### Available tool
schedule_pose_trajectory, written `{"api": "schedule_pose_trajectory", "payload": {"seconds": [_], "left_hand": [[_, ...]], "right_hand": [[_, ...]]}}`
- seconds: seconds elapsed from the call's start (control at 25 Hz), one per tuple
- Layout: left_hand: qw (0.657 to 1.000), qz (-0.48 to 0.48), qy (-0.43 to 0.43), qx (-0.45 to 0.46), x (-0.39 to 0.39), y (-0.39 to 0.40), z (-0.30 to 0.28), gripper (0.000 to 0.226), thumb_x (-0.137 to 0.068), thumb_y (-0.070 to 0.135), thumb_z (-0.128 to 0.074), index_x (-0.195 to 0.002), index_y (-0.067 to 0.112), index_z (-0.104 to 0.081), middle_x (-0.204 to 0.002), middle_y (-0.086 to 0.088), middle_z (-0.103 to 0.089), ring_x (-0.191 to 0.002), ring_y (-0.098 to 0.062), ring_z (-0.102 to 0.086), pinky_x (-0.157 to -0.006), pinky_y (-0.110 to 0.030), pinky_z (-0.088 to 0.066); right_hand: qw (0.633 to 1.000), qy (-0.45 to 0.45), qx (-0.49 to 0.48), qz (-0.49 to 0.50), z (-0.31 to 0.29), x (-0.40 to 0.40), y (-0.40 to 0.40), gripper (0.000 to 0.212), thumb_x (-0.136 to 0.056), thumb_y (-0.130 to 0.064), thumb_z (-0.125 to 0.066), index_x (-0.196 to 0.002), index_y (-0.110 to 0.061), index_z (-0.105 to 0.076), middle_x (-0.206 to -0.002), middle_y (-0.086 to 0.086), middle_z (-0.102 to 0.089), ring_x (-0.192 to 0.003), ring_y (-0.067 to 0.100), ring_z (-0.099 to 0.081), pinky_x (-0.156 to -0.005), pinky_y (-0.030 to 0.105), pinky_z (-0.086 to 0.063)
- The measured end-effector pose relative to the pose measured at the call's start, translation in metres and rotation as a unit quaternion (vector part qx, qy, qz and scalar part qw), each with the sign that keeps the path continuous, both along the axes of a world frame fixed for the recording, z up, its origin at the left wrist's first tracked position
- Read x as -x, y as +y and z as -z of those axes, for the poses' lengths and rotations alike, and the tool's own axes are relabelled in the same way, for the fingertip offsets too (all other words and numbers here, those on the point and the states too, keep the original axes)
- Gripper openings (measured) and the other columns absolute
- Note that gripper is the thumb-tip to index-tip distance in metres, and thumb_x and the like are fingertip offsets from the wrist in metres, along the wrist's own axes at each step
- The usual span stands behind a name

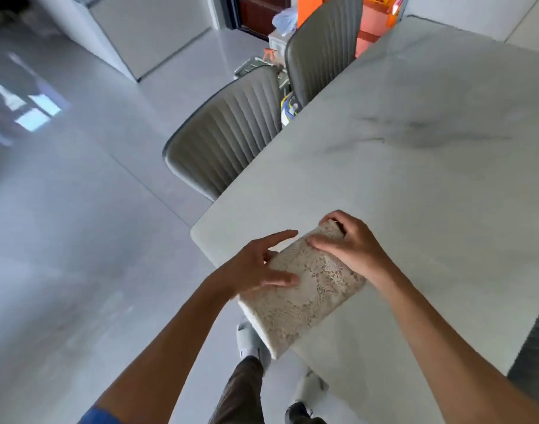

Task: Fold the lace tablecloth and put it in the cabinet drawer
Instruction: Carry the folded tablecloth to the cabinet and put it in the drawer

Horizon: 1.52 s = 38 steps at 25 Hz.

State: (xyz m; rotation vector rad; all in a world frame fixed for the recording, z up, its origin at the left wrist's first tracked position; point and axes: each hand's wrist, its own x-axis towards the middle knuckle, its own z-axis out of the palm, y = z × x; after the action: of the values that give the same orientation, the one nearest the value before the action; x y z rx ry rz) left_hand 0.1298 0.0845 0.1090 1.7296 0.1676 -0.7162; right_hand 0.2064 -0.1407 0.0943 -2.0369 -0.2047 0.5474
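Note:
The lace tablecloth [305, 289] is a compact beige folded rectangle lying at the near corner of the white marble table [415, 179], with its near end jutting past the table edge. My left hand [256, 267] lies against its left side, thumb on top and fingers spread and mostly straight. My right hand [347, 243] grips the far end, fingers curled over the top edge and thumb laid across the upper face. No cabinet drawer is in view.
Two grey ribbed chairs [231, 130] stand along the table's left side. Another chair's edge [537, 347] shows at the right. Orange and plastic clutter [292, 22] sits by a dark door at the back. My feet [247, 338] stand on the glossy grey floor.

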Motion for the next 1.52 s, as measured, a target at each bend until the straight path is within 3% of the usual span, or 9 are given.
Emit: {"api": "schedule_pose_trajectory", "payload": {"seconds": [0.12, 0.2, 0.28, 0.4, 0.56, 0.72, 0.88, 1.08, 1.52], "left_hand": [[0.966, -0.245, 0.058, 0.061, 0.071, 0.058, -0.011, 0.052, -0.069, 0.026, -0.082, -0.116, 0.04, -0.064, -0.115, -0.003, -0.071, -0.1, -0.021, -0.07, -0.09, -0.04, -0.054], [0.907, -0.406, 0.015, 0.112, 0.121, 0.075, -0.012, 0.053, -0.071, 0.02, -0.077, -0.118, 0.041, -0.062, -0.114, -0.004, -0.069, -0.098, -0.023, -0.069, -0.083, -0.04, -0.057], [0.872, -0.48, -0.088, 0.023, 0.165, 0.088, -0.007, 0.059, -0.079, 0.023, -0.07, -0.128, 0.049, -0.051, -0.114, 0.002, -0.067, -0.098, -0.014, -0.067, -0.082, -0.032, -0.057], [0.841, -0.487, -0.167, -0.166, 0.228, 0.13, 0.0, 0.051, -0.088, 0.033, -0.058, -0.135, 0.051, -0.045, -0.122, 0.005, -0.053, -0.106, 0.009, -0.053, -0.087, -0.003, -0.04], [0.816, -0.516, -0.15, -0.213, 0.316, 0.233, 0.002, 0.065, -0.075, 0.037, -0.081, -0.134, 0.039, -0.054, -0.122, 0.006, -0.046, -0.104, 0.022, -0.046, -0.08, 0.005, -0.035], [0.817, -0.515, -0.187, -0.179, 0.412, 0.36, -0.013, 0.074, -0.07, 0.025, -0.086, -0.136, 0.034, -0.054, -0.125, 0.009, -0.041, -0.112, 0.02, -0.041, -0.083, 0.002, -0.038], [0.746, -0.636, -0.191, -0.055, 0.505, 0.467, -0.04, 0.048, -0.083, 0.025, -0.075, -0.123, 0.048, -0.061, -0.122, 0.014, -0.051, -0.11, 0.002, -0.056, -0.077, -0.015, -0.053], [0.704, -0.687, -0.16, -0.086, 0.581, 0.588, -0.051, 0.061, -0.085, 0.012, -0.072, -0.135, 0.039, -0.052, -0.125, -0.005, -0.057, -0.113, -0.02, -0.059, -0.092, -0.041, -0.054], [0.65, -0.731, -0.126, -0.166, 0.679, 0.896, -0.008, 0.066, -0.083, 0.007, -0.073, -0.138, 0.037, -0.049, -0.119, -0.001, -0.048, -0.112, -0.014, -0.055, -0.092, -0.031, -0.052]], "right_hand": [[0.996, -0.003, -0.038, 0.08, 0.004, 0.031, 0.058, 0.043, -0.068, -0.058, -0.078, -0.094, -0.03, -0.058, -0.069, -0.005, -0.065, -0.055, 0.006, -0.061, -0.051, 0.029, -0.045], [0.994, 0.0, -0.019, 0.106, 0.008, 0.054, 0.104, 0.042, -0.073, -0.055, -0.074, -0.101, -0.033, -0.053, -0.077, -0.008, -0.063, -0.069, 0.012, -0.064, -0.061, 0.03, -0.044], [0.994, -0.043, 0.018, 0.096, 0.0, 0.078, 0.157, 0.038, -0.08, -0.042, -0.068, -0.112, -0.034, -0.049, -0.095, -0.007, -0.061, -0.088, 0.02, -0.06, -0.071, 0.03, -0.039], [0.978, -0.191, -0.017, -0.079, -0.015, 0.128, 0.239, 0.049, -0.086, -0.011, -0.062, -0.13, -0.028, -0.05, -0.138, -0.004, -0.046, -0.114, 0.004, -0.047, -0.09, 0.028, -0.043], [0.913, -0.196, -0.001, -0.357, -0.019, 0.21, 0.338, 0.055, -0.076, -0.029, -0.08, -0.128, -0.026, -0.061, -0.156, -0.005, -0.028, -0.128, 0.004, -0.041, -0.107, 0.013, -0.025], [0.915, -0.163, 0.01, -0.369, -0.033, 0.3, 0.468, 0.057, -0.073, -0.033, -0.083, -0.126, -0.028, -0.063, -0.159, -0.005, -0.024, -0.14, 0.017, -0.032, -0.114, 0.03, -0.026], [0.891, -0.193, -0.029, -0.41, -0.059, 0.376, 0.606, 0.058, -0.07, -0.036, -0.084, -0.124, -0.035, -0.063, -0.158, -0.008, -0.025, -0.137, 0.013, -0.031, -0.113, 0.028, -0.025], [0.864, -0.192, -0.03, -0.464, -0.069, 0.447, 0.762, 0.059, -0.068, -0.037, -0.083, -0.124, -0.034, -0.063, -0.158, -0.007, -0.025, -0.14, 0.015, -0.031, -0.115, 0.032, -0.025], [0.829, -0.135, -0.085, -0.535, 0.001, 0.543, 1.11, 0.06, -0.066, -0.035, -0.087, -0.121, -0.026, -0.065, -0.155, 0.001, -0.03, -0.136, 0.015, -0.037, -0.113, 0.033, -0.031]]}}
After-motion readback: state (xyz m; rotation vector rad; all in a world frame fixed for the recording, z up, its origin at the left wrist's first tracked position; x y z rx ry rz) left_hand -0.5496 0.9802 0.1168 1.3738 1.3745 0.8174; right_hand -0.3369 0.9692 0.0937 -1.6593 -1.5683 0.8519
